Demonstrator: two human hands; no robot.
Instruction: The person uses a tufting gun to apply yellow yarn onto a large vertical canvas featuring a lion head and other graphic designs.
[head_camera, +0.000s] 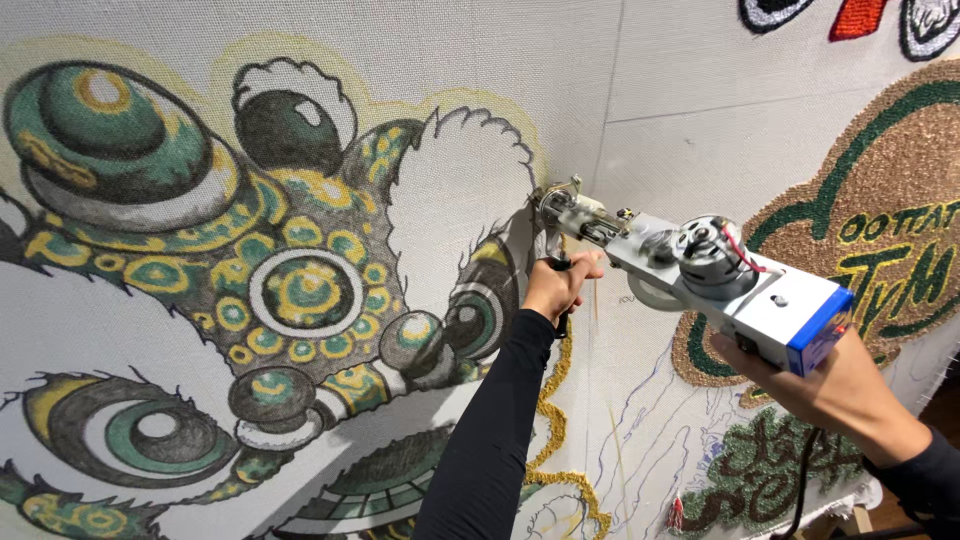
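Left fingers (578, 268) are curled tight round the black front handle of one tufting gun (690, 270); right hand (835, 385) is closed on the rear grip under the blue end. The needle tip is pressed against the stretched cloth (620, 110), right where the big printed lion face (280, 290) ends. Yellow tufted loops (555, 420) run down below the left hand, though most of that outline looks bare, so I'd say early days here. To the right, one brown and green tufted patch (900, 230) looks filled in. Two hands, one gun, one cord.
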